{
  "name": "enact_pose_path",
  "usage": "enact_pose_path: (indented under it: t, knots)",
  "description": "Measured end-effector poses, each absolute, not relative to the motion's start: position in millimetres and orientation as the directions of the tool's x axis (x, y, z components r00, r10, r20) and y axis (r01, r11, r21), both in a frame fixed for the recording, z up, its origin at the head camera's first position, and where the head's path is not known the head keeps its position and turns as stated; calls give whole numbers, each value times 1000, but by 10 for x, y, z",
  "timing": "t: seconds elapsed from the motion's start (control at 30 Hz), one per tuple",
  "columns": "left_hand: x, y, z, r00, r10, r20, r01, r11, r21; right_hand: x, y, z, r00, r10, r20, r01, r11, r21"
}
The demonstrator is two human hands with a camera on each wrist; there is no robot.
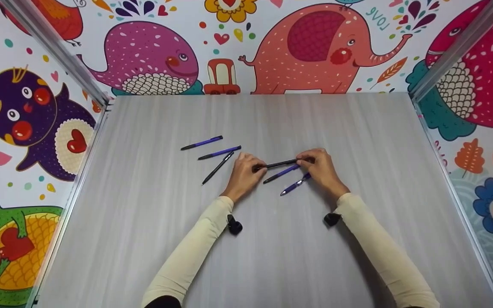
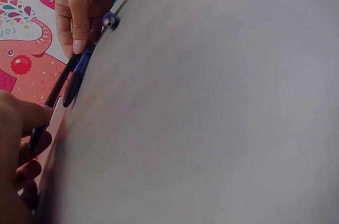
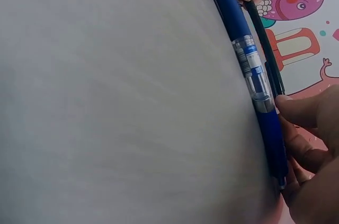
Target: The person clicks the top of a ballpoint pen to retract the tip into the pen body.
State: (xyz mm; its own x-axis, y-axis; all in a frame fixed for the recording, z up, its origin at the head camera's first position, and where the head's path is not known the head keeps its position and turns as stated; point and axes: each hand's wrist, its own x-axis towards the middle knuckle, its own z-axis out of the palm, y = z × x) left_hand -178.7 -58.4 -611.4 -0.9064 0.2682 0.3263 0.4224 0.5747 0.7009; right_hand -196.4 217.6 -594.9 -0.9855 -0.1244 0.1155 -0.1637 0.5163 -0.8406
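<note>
Between both hands a black pen [image 1: 281, 164] is held almost level, just above or at the table. My left hand [image 1: 245, 172] pinches its left end between thumb and fingers, while my right hand [image 1: 321, 171] grips the other end. Under and beside the right hand lie a blue pen with a dark tip [image 1: 278, 175] and a blue pen with a clear middle [image 3: 249, 68]. To the left of the left hand are two more blue pens, an upper one [image 1: 202, 143] and a lower one [image 1: 219, 153], plus a slim black pen [image 1: 217, 169] lying slanted.
The pens lie on a grey wood-grain table [image 1: 263, 256]. Metal frame posts stand at the back left [image 1: 58, 55] and back right [image 1: 456, 51]. Printed cartoon walls enclose the back and sides. Small black devices [image 1: 234, 225] sit at both wrists.
</note>
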Motion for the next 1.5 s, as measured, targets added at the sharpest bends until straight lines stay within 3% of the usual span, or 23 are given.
enact_pose_path:
  t: [0.5, 0.87, 1.23, 1.5]
  knots:
    - [-1793, -607, -6104, -921, 253, 295, 388, 586, 711, -2009, 2110, -5887, -981, -145, 131, -189, 534, -824]
    - [-1796, -597, -6101, -904, 280, 323, 426, 637, 643, -2065, 2090, -5930, -958, -161, 237, -286, 539, -792]
    - [-1749, -617, -6059, -910, 260, 322, 413, 616, 671, -1994, 2041, -5882, -977, -128, 170, -213, 555, -804]
    - [-1742, -712, -6197, -872, 215, 439, 479, 555, 680, -1930, 1893, -5818, -981, -125, 146, -190, 527, -828]
